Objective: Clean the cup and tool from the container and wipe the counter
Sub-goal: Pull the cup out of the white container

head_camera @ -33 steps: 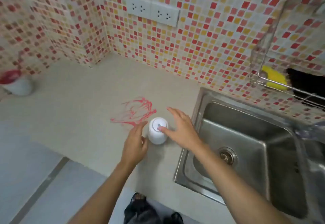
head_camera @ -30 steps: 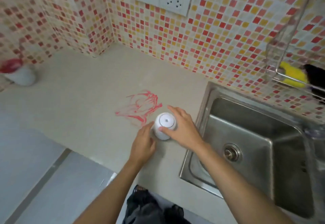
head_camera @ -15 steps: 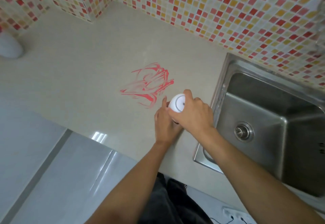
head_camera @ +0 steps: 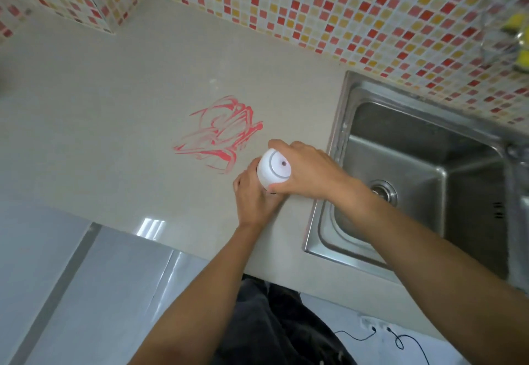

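White cup (head_camera: 273, 168) is upside down, base up, near the front of the counter (head_camera: 114, 107), between the red smear (head_camera: 221, 138) and the sink (head_camera: 415, 170). Your right hand (head_camera: 307, 172) is clamped over its upper part from the sink side. Your left hand (head_camera: 253, 198) is wrapped round the lower part from the near side. Both hands are closed on it. They cover the rim, so I can't tell if it's on the counter or just off it. The tool isn't visible.

Risks from here, my read:
- The cup is inverted. Lift it straight up and anything inside drops onto the counter, making more mess.
- The smear is just beside the cup on the left. Slide the cup instead of lifting and you drag red paste further across.
- The move to the sink crosses its steel rim. A loose or one-handed grip on a smooth cup could slip, so it knocks or chips.
- Red on your fingers would transfer to the cup's outside.

Yellow sponge (head_camera: 513, 23) is far right by the wall, blurred. You'll need a free hand for it.
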Action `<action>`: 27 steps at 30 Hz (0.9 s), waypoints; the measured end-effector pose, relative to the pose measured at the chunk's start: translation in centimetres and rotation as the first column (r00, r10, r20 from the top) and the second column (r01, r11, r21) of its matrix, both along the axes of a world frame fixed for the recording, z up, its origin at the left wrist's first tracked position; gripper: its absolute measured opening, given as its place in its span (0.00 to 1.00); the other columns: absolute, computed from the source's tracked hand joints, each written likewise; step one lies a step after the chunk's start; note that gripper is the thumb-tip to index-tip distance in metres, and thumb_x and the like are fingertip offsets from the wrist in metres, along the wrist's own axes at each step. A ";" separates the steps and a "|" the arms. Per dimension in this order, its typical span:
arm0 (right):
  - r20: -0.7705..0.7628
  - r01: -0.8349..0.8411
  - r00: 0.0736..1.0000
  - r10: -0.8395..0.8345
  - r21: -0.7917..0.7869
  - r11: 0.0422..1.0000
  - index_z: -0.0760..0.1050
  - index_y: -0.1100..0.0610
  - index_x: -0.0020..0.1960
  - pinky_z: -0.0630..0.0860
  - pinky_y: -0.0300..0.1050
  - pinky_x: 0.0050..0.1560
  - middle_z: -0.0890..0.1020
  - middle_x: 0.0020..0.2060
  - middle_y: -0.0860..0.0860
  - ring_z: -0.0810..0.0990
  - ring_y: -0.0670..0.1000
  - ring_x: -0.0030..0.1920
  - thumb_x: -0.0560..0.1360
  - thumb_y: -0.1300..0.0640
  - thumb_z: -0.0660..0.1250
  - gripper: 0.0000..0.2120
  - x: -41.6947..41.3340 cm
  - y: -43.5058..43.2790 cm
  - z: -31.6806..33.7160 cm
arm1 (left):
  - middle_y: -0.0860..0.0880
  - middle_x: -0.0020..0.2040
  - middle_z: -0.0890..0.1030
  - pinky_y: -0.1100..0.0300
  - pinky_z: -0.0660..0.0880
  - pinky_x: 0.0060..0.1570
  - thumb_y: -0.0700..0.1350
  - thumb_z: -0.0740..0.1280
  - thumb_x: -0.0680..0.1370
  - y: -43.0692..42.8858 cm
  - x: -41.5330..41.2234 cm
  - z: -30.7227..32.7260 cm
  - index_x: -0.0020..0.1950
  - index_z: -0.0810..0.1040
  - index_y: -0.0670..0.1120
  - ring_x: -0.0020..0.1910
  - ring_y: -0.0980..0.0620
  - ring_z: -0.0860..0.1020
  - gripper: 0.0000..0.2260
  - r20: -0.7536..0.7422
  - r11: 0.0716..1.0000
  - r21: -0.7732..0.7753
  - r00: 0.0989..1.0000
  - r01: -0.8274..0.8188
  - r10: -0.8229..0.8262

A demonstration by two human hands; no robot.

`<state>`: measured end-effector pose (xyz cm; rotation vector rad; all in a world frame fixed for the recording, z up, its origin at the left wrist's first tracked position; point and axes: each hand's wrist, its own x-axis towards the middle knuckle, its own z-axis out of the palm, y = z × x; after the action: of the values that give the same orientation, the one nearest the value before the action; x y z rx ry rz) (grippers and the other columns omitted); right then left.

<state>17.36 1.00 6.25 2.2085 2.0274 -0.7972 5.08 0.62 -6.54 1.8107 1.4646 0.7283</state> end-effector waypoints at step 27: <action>-0.103 -0.008 0.995 -0.001 -0.088 0.996 0.64 0.45 0.57 0.75 0.48 0.42 0.77 0.44 0.50 0.76 0.56 0.45 0.63 0.34 0.71 0.29 1.2 1.3 1.4 | 0.49 0.68 0.76 0.52 0.71 0.61 0.53 0.79 0.67 -0.6 -0.3 1.8 0.80 0.50 0.45 0.64 0.46 0.74 0.51 0.142 0.986 -0.153 0.989 0.063 -0.041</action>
<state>18.58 2.28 7.62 2.1590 1.9961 -0.9998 4.74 0.06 -4.72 1.6395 1.3405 0.6781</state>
